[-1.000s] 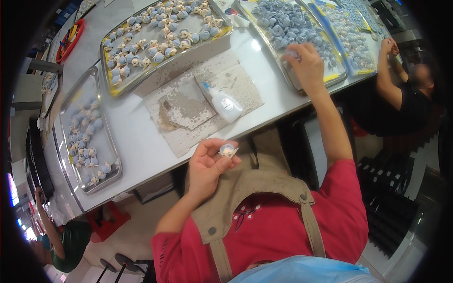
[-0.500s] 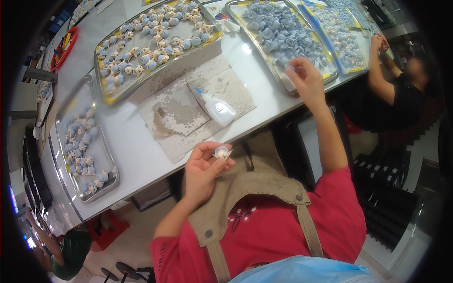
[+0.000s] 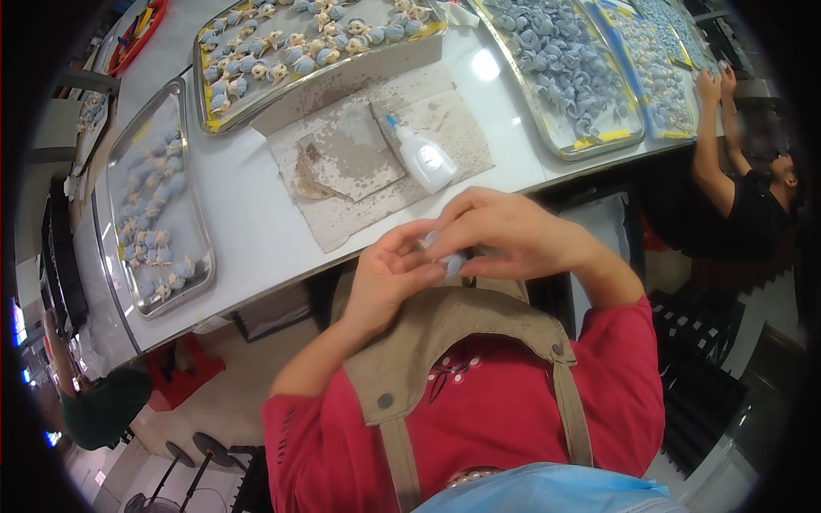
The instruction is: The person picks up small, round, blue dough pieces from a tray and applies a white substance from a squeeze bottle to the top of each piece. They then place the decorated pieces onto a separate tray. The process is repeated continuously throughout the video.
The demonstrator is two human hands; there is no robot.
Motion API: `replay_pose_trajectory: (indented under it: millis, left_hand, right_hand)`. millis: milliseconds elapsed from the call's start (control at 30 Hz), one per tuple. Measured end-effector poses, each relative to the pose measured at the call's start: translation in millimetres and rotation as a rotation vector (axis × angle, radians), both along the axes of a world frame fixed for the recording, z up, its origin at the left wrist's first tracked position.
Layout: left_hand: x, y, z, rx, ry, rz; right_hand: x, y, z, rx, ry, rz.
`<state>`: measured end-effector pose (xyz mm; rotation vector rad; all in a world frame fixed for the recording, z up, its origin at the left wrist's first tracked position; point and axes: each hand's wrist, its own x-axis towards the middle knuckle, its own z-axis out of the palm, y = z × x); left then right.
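Both hands meet just off the table's front edge. In my left hand (image 3: pixel 386 275), closed, is a small doll head, mostly covered by fingers. My right hand (image 3: pixel 513 235) comes over it from the right with its fingertips pinched together. Between the hands shows a small blue-grey piece (image 3: pixel 454 263); where it joins the head is hidden. Beyond them a white glue bottle (image 3: pixel 430 164) with a blue tip lies on stained cardboard (image 3: pixel 346 158). To the right, a metal tray (image 3: pixel 571 154) holds many loose blue-grey cupped pieces.
A large metal tray (image 3: pixel 203 85) at the back holds rows of pale doll heads with blue-grey parts. Another tray (image 3: pixel 209 256) with similar heads stands at the left. Further right lies a blue-edged tray (image 3: pixel 637 103). A co-worker in black (image 3: pixel 735 205) sits at the right.
My right hand has come back from the tray of blue-grey pieces to my left hand. The doll head, plainly visible before, is now mostly covered. The view has shifted slightly.
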<state>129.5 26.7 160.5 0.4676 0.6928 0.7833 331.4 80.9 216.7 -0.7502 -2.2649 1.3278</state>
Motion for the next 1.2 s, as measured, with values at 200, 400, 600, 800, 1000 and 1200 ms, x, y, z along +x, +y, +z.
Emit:
replay_pose_trajectory:
  millis: [200,400,600,800,1000,1200]
  left_hand:
    - [-4,-2,0,0.063,0.009,-0.015]
    - [-5,-2,8,0.008,-0.054,-0.005]
    - [-3,-4,-5,0.112,-0.033,0.145]
    - [1,-2,-3,0.254,0.028,0.276]
    - [-1,-4,-3,0.314,0.134,0.254]
    - [1,-5,-2,0.369,0.154,0.267]
  right_hand:
    - [-4,8,-6,0.099,0.014,0.093]
    - [-7,13,-9,0.109,-0.041,0.104]
    - [-13,8,-14,0.363,0.047,-0.132]
    - [-29,-29,-52,0.619,0.073,-0.506]
    - [-37,-37,-54,0.596,0.099,-0.637]
    - [-38,-37,-50,0.615,0.063,-0.651]
